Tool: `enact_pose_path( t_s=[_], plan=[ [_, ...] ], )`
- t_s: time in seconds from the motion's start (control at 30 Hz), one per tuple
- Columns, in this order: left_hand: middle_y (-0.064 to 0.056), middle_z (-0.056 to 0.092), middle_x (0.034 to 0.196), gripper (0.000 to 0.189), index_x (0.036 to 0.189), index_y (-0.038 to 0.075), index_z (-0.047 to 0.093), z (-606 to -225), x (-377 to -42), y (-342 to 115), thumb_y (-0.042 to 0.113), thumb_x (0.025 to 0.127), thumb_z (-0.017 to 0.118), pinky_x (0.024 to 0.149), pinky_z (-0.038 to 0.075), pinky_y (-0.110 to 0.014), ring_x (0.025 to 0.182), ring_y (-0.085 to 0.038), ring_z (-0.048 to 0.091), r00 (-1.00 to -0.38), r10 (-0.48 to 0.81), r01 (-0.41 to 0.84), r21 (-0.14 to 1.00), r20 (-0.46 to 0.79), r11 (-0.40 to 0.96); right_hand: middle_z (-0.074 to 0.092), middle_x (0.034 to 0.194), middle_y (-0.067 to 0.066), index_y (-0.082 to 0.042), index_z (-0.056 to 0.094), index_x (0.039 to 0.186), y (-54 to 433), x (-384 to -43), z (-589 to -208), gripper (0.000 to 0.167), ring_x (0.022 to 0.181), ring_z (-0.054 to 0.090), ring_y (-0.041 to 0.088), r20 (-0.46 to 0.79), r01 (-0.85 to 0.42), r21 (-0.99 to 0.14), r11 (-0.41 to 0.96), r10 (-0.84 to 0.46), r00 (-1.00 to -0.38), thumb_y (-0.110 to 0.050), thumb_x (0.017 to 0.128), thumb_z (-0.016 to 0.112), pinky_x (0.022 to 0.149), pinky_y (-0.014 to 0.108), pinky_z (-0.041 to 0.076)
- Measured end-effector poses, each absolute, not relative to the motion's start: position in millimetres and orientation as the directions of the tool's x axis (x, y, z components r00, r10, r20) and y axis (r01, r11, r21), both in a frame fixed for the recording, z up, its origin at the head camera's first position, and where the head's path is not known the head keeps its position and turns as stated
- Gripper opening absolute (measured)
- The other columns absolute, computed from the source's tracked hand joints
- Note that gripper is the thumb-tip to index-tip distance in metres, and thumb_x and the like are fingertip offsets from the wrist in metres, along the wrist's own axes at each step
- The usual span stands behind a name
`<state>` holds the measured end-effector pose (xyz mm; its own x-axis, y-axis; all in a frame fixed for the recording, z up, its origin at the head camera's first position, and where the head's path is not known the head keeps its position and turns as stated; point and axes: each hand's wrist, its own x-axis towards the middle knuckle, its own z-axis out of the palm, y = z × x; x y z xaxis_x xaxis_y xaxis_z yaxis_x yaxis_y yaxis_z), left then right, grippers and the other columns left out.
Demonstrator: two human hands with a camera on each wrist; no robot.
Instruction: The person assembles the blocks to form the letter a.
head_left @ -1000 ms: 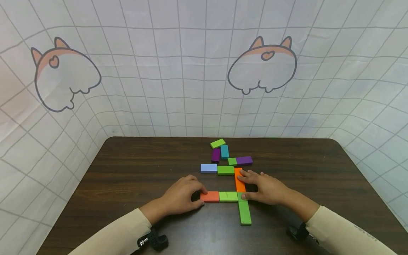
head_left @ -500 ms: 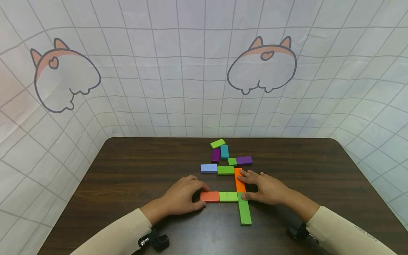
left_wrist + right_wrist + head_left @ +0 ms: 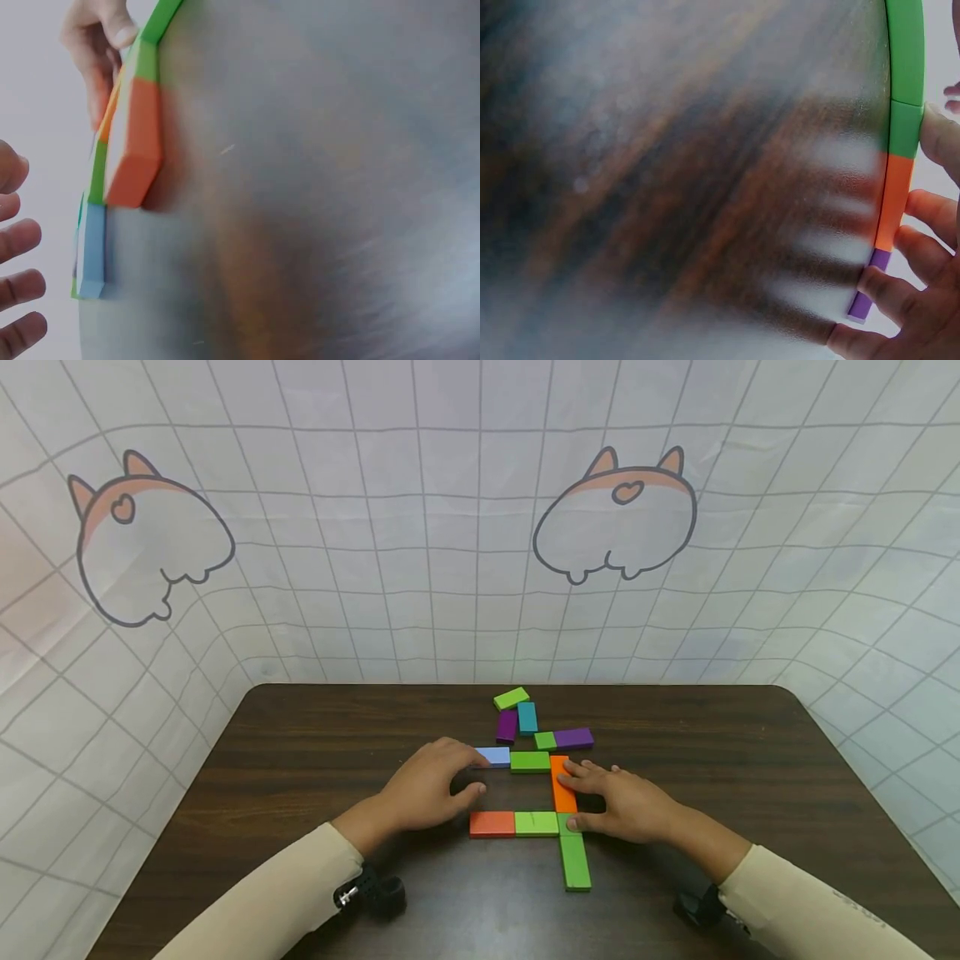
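My left hand [image 3: 427, 785] hovers with spread, relaxed fingers, index fingertip overlapping the light blue block [image 3: 498, 758] in the head view. In the left wrist view, a gap shows between these fingers and that block. A green block [image 3: 529, 762] joins the blue one to the top of an upright orange block [image 3: 560, 793]. My right hand [image 3: 630, 806] rests its straight fingers on the orange block and its thumb on a small green block [image 3: 563, 820]. From there a row runs left: a light green block [image 3: 536, 824], then a red-orange block [image 3: 492, 825]. A longer green block [image 3: 575, 864] extends toward me.
Farther back on the dark wooden table [image 3: 315, 735] lie a small green block [image 3: 545, 741] against a purple block [image 3: 573, 739], a dark purple block [image 3: 507, 726], a teal block [image 3: 527, 718] and a lime block [image 3: 512, 697]. A white gridded curtain [image 3: 450, 527] surrounds the table.
My left hand has left the red-orange block's left end and moved away from me to the light blue block. My right hand stays where it was.
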<state>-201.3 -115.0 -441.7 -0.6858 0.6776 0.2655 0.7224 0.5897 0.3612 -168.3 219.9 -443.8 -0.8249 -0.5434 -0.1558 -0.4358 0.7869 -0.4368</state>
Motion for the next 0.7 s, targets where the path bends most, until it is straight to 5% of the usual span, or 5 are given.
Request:
enact_pose_path(
  t_s=[0.3,0.7],
  plan=[
    [-0.004,0.060,0.141,0.037,0.132,0.015,0.066,-441,-229,-109,0.031,0.099,0.066,0.110,0.040,-0.051,0.134,-0.025,0.051,-0.732,0.642,0.678,0.337,0.228,0.653,0.037,0.162,0.006,-0.014,0.051,0.152,219,-169,-444,0.076,0.148,0.033,0.033,-0.158,-0.435,-0.431,0.791,-0.540,-0.826,-0.058,0.093,0.067,0.114,0.063,0.027],
    [0.003,0.058,0.144,0.048,0.144,0.019,0.059,-445,-251,-99,0.036,0.100,0.065,0.113,0.037,-0.046,0.138,-0.021,0.046,-0.763,0.638,0.632,0.333,0.109,0.699,0.037,0.162,0.005,-0.015,0.051,0.153,219,-169,-444,0.076,0.148,0.033,0.031,-0.168,-0.426,-0.421,0.801,-0.531,-0.831,-0.059,0.092,0.068,0.115,0.062,0.027]
  ],
)
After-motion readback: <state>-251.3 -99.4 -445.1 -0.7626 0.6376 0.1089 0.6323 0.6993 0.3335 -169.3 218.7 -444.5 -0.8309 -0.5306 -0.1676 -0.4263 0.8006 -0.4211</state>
